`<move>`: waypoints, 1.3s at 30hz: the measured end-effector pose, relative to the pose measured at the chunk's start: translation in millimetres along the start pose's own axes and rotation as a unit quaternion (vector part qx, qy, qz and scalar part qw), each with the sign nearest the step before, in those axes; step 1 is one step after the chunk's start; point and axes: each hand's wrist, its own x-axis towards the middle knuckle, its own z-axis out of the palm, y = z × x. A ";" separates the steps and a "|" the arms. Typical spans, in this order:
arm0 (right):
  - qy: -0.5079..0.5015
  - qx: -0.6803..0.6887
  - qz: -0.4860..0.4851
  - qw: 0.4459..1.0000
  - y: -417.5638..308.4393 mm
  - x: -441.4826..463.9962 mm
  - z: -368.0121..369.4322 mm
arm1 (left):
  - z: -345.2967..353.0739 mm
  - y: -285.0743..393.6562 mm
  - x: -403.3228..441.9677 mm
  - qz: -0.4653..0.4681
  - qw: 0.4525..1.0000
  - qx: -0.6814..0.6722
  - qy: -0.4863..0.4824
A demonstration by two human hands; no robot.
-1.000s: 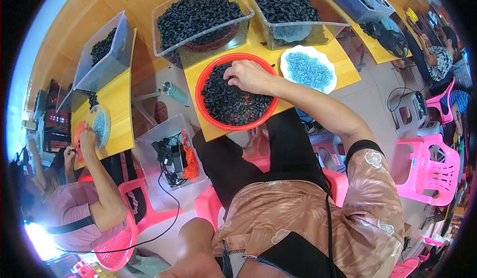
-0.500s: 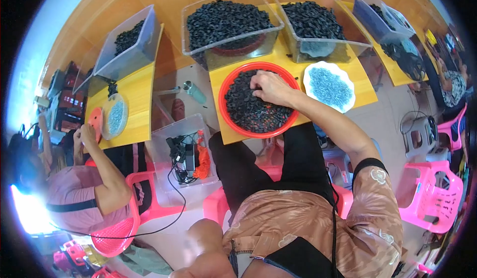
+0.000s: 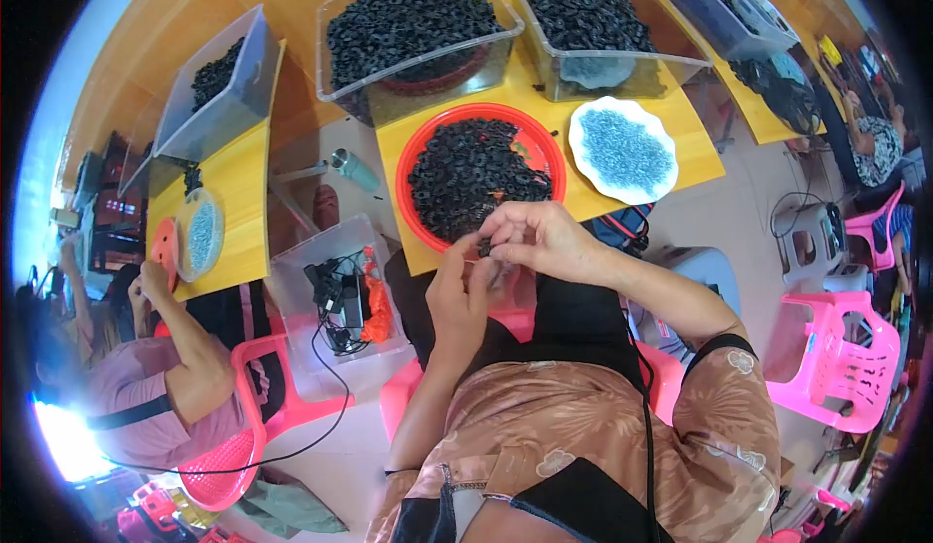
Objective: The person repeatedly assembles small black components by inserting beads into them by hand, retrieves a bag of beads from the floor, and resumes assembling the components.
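Note:
My left hand (image 3: 457, 295) and my right hand (image 3: 539, 237) meet at the near edge of a red basin (image 3: 480, 109). Their fingertips pinch a small black part (image 3: 485, 248) between them, mostly covered by the fingers. Many small black ring-like parts (image 3: 457, 169) fill the basin, with some bare red showing at its right side. To the right, a white scalloped plate (image 3: 636, 196) holds a heap of small shiny bluish-silver pieces (image 3: 622, 145).
Two clear bins of black parts, a left one (image 3: 428, 84) and a right one (image 3: 622, 54), stand behind on the yellow table (image 3: 695, 145). A co-worker (image 3: 165, 368) sits at the left table. A box of cables (image 3: 340, 300) lies beside my legs; a pink chair (image 3: 831, 358) stands right.
My right hand has left the black parts in the basin and come toward me. My left hand has risen from low in the view to meet it. The view has shifted slightly.

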 end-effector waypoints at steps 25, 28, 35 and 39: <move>0.005 -0.708 -0.070 0.702 39.3 86.4 -91.2 | -0.6 -45.6 -6.3 -0.196 0.895 -0.396 -0.061; 0.028 -0.661 -0.038 0.749 32.6 82.4 -96.8 | -1.3 -46.2 -5.7 -0.191 0.889 -0.412 -0.066; 0.002 -0.157 -0.046 0.986 -12.9 42.6 -56.0 | -15.8 -28.7 14.7 -0.259 0.811 -0.522 -0.046; -0.003 -0.023 0.071 0.997 -30.1 20.9 -24.1 | -15.8 -40.2 16.4 -0.263 0.806 -0.529 -0.037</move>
